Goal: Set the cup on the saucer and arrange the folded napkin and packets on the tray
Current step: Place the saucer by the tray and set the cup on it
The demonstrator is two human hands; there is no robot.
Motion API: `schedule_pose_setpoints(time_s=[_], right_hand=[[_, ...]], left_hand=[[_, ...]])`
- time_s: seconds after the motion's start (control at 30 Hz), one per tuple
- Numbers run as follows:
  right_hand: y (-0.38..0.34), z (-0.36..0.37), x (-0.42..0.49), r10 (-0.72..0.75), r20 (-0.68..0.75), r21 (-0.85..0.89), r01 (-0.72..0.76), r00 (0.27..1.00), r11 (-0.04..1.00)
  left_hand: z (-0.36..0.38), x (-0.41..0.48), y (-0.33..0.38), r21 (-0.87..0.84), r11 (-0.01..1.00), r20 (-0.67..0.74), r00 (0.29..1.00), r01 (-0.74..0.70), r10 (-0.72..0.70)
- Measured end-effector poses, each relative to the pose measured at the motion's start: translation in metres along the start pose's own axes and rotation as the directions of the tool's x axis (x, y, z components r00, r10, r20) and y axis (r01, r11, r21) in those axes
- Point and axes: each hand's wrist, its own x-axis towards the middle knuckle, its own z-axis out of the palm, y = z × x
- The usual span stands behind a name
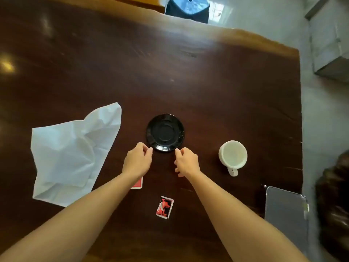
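While my left hand (138, 159) and right hand (187, 161) hover empty, loosely curled, beside the saucer (165, 135), the cup (233, 155) right of it likely comes next.

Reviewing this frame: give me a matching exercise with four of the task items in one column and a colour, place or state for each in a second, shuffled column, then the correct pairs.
Column A
1. saucer
2. cup
3. napkin
4. tray

Column B
a. grey, far right, at the near corner
b. black, empty, in the middle
c. white, spread open and crumpled, on the left
d. white, standing right of the saucer, handle toward the viewer

Pairs: 1-b, 2-d, 3-c, 4-a
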Motion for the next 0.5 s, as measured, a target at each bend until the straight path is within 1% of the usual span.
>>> schedule_pose_setpoints(time_s=[0.03,0.07,0.17,0.37,0.43,0.5], right_hand=[[-0.002,0.004,0.006,0.071,0.019,0.116,-0.073,0.997,0.991],[-0.004,0.007,0.011,0.135,0.038,0.193,-0.14,0.99,0.971],[-0.007,0.013,0.022,0.21,0.078,0.301,-0.224,0.974,0.927],[-0.008,0.022,0.036,0.25,0.135,0.403,-0.283,0.959,0.87],[-0.008,0.023,0.04,0.246,0.158,0.428,-0.291,0.956,0.856],[-0.009,0.023,0.043,0.24,0.173,0.454,-0.294,0.955,0.841]], left_hand=[[0.0,0.006,-0.001,-0.047,0.998,0.01,0.999,0.04,-0.04],[0.001,0.015,-0.002,-0.075,0.994,0.009,0.997,0.082,-0.081],[0.006,0.032,-0.003,-0.088,0.982,0.029,0.986,0.165,-0.163],[0.023,0.049,-0.002,-0.162,0.966,0.096,0.978,0.2,-0.186],[0.03,0.052,-0.002,-0.182,0.964,0.11,0.979,0.192,-0.174],[0.033,0.056,-0.002,-0.235,0.949,0.133,0.974,0.212,-0.185]])
